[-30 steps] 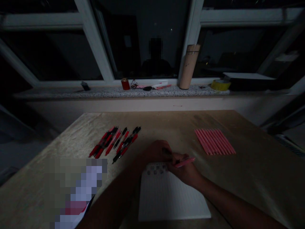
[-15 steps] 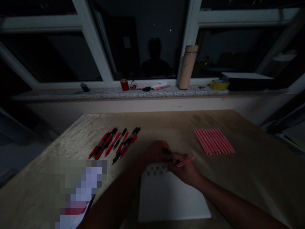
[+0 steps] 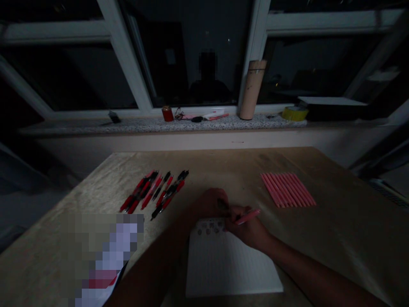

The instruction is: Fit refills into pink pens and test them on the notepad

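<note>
A lined sheet or pad of paper (image 3: 231, 264) lies on the table in front of me, with small dark round marks along its top. My right hand (image 3: 244, 226) rests on its upper right part, closed around a pink pen (image 3: 248, 216) whose visible end points up and to the right. At the paper's top edge is my left hand (image 3: 212, 202), its fingers curled in close to the right hand. Something dark shows by those fingers, but shadow hides what it is. The pen's writing end is also hidden by the hands.
Several red and black pens (image 3: 159, 192) lie loose on the left of the table (image 3: 220, 166). A row of pink pens (image 3: 287, 189) lies at the right. On the windowsill (image 3: 140, 124) stand a tall cylinder (image 3: 253, 89), a red container (image 3: 167, 114) and a yellow tape roll (image 3: 294, 114).
</note>
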Demonstrator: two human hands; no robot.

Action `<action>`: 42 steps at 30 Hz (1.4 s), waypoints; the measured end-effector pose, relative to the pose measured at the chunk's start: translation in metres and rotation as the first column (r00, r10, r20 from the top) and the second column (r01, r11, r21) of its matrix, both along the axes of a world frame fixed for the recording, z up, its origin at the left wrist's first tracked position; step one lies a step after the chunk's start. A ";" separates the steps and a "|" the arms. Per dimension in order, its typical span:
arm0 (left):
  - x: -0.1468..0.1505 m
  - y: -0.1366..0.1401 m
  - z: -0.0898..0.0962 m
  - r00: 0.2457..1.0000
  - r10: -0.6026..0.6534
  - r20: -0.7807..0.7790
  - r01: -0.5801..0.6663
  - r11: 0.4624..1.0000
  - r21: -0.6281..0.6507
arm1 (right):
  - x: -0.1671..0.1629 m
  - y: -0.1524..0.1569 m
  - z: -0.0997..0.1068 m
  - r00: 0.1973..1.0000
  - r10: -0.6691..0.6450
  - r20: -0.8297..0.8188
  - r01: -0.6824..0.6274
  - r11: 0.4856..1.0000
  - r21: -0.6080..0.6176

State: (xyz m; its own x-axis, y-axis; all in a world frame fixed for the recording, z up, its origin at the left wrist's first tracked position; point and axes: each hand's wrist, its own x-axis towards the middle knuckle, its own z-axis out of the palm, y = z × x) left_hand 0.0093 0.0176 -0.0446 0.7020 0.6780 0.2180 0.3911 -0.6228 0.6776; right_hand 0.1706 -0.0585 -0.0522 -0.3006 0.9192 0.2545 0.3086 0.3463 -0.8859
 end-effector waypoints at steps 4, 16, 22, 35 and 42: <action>0.000 0.000 0.001 1.000 -0.018 0.001 0.018 0.999 -0.036 | 0.000 -0.001 0.004 1.000 -0.027 -0.015 0.027 1.000 -0.006; 0.000 0.000 0.005 0.999 -0.012 -0.053 0.010 1.000 -0.028 | 0.002 -0.001 0.003 1.000 -0.024 0.016 0.024 1.000 -0.005; 0.001 -0.002 0.009 0.998 0.004 -0.056 -0.006 0.999 -0.047 | -0.001 -0.001 0.004 0.998 -0.062 0.011 0.062 0.998 0.017; -0.001 0.001 -0.001 0.999 0.003 -0.032 -0.005 0.999 -0.050 | -0.002 -0.002 0.004 0.998 -0.067 0.018 0.066 0.997 0.031; 0.001 -0.001 0.003 0.999 0.009 -0.043 -0.010 1.000 -0.025 | 0.000 -0.002 0.004 0.999 -0.046 0.005 0.046 0.999 -0.016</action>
